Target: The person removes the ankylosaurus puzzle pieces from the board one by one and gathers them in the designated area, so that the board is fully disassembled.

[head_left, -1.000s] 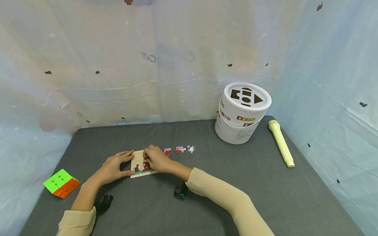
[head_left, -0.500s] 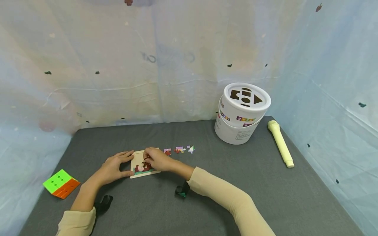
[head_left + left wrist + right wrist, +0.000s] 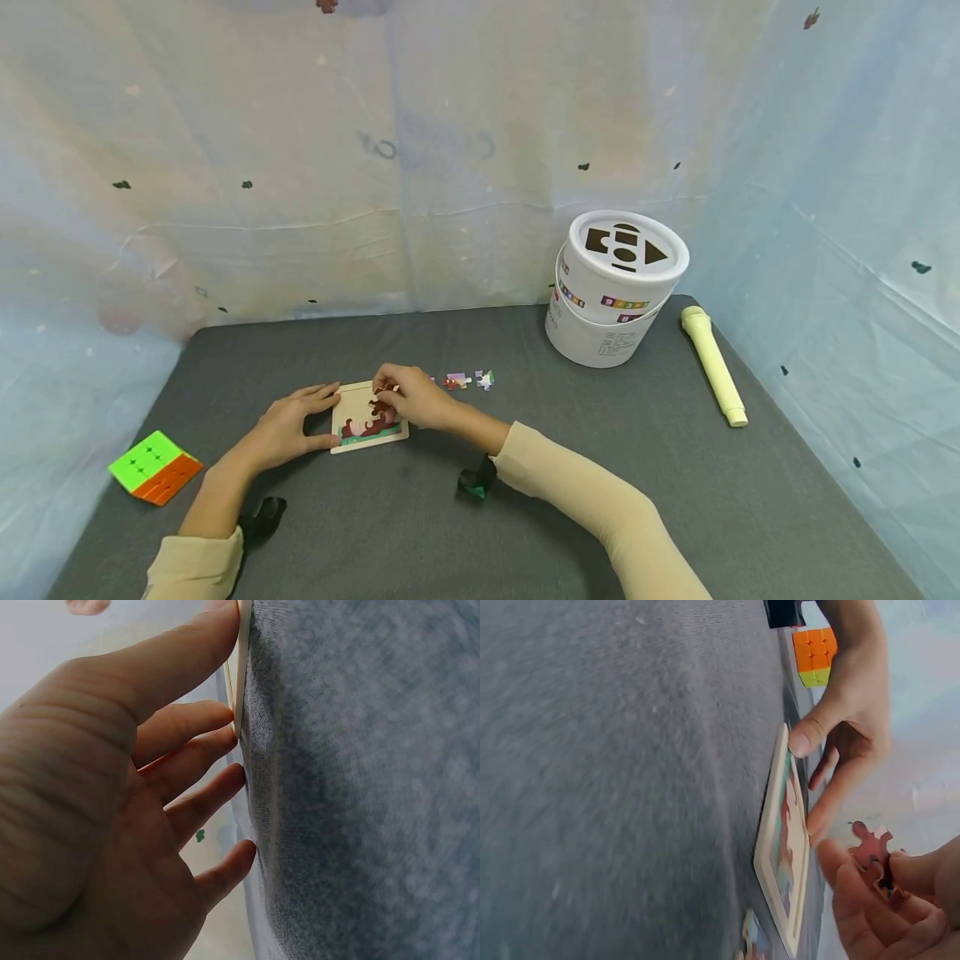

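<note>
A small wooden puzzle board (image 3: 352,407) lies on the grey cloth, with brown, pink and green pieces fitted along its near side. My left hand (image 3: 288,429) rests at the board's left edge, its thumb and fingers spread and touching the rim. Over the board's right part, my right hand (image 3: 420,398) pinches a reddish-brown puzzle piece (image 3: 871,851) between thumb and fingers. In the right wrist view that piece is off the board. Loose puzzle pieces (image 3: 457,381) lie in a row to the right of the board; the nearest is mostly hidden by my right hand.
A green and orange puzzle cube (image 3: 156,468) sits at the left. Toward the back right stands a white bucket (image 3: 611,292) with shape holes in its lid. A pale yellow microphone-shaped stick (image 3: 714,365) lies near the right table edge. Pale sheets surround the table.
My right hand has moved slightly right and away from the fitted pieces, with the puzzle piece in its fingers. More of the board shows now. My left hand stays in place.
</note>
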Demonstrator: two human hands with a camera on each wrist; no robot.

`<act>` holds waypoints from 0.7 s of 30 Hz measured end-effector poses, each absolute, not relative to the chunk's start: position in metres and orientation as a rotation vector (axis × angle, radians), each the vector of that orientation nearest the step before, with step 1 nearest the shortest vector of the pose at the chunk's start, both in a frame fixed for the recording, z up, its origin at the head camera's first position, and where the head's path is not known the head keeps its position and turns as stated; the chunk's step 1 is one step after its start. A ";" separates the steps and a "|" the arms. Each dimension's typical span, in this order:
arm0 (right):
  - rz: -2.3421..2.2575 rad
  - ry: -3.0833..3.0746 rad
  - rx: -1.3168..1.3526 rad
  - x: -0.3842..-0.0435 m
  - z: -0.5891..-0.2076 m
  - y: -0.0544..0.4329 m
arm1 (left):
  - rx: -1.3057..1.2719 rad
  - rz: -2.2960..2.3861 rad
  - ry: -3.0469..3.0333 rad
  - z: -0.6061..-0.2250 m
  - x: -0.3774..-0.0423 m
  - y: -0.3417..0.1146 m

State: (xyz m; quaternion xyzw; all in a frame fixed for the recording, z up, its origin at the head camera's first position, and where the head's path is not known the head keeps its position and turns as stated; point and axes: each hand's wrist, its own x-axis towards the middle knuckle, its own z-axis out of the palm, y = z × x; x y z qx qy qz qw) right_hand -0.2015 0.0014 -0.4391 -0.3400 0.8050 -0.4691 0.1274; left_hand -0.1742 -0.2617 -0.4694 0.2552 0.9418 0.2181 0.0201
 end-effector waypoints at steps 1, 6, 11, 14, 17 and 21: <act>-1.391 2.335 -0.980 -0.202 -0.438 0.005 | 0.789 0.671 2.922 -0.469 -0.174 -0.262; -1.405 2.396 -0.964 -0.205 -0.437 0.028 | 0.760 0.645 2.917 -0.471 -0.174 -0.262; -1.289 2.514 -0.983 -0.207 -0.439 0.053 | 0.774 0.637 2.922 -0.471 -0.174 -0.262; -1.264 2.542 -0.985 -0.206 -0.442 0.066 | 0.782 0.641 2.925 -0.470 -0.174 -0.261; -1.274 2.545 -0.999 -0.205 -0.445 0.077 | 0.780 0.644 2.923 -0.470 -0.174 -0.261; -1.296 2.545 -1.005 -0.204 -0.451 0.088 | 0.775 0.640 2.918 -0.471 -0.174 -0.262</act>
